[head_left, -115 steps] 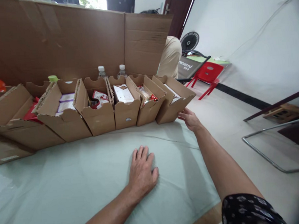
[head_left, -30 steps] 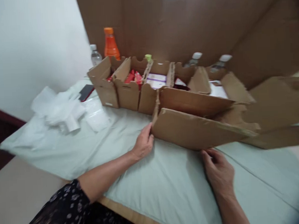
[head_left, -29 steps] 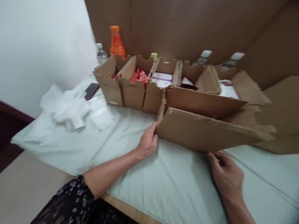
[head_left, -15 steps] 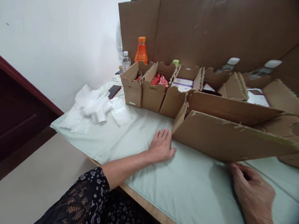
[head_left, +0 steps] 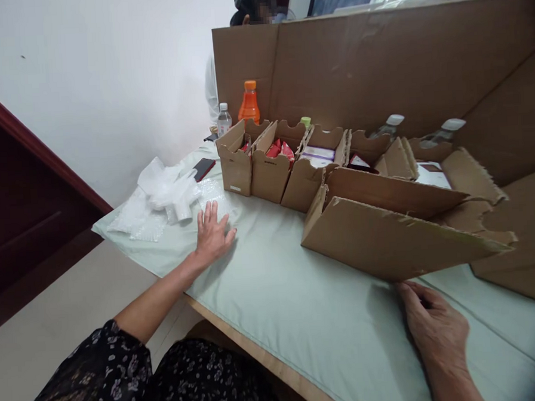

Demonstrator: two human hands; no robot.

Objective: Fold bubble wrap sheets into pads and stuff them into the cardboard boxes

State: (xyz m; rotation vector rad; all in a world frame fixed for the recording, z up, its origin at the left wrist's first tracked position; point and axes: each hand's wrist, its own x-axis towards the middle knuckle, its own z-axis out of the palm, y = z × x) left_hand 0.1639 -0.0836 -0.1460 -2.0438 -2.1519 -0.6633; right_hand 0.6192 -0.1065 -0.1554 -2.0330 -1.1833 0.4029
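My left hand (head_left: 213, 234) is over the pale green cloth, fingers spread, with its tips at the near edge of a flat piece of bubble wrap (head_left: 215, 190). Nothing is in it. A heap of white bubble-wrap pouches (head_left: 162, 191) is just beyond, to the left. My right hand (head_left: 435, 323) rests on the cloth with curled fingers, thumb and forefinger together by the lower edge of the front cardboard box (head_left: 399, 235). Whatever is between those fingers, if anything, is hidden. This long open box stands before the row of others.
Several narrow cardboard bins (head_left: 266, 173) hold red packets (head_left: 274, 149), a white-and-purple box (head_left: 319, 156) and other goods. Behind them stand an orange bottle (head_left: 249, 106), clear bottles (head_left: 224, 119) and a tall cardboard screen (head_left: 354, 70). A dark phone-like object (head_left: 203, 168) lies by the bubble wrap. A person (head_left: 252, 7) is behind the screen.
My left hand has left the front box's corner and moved left to the bubble wrap, its fingers now spread. My right hand stays by the box's lower edge. The view has tilted up.
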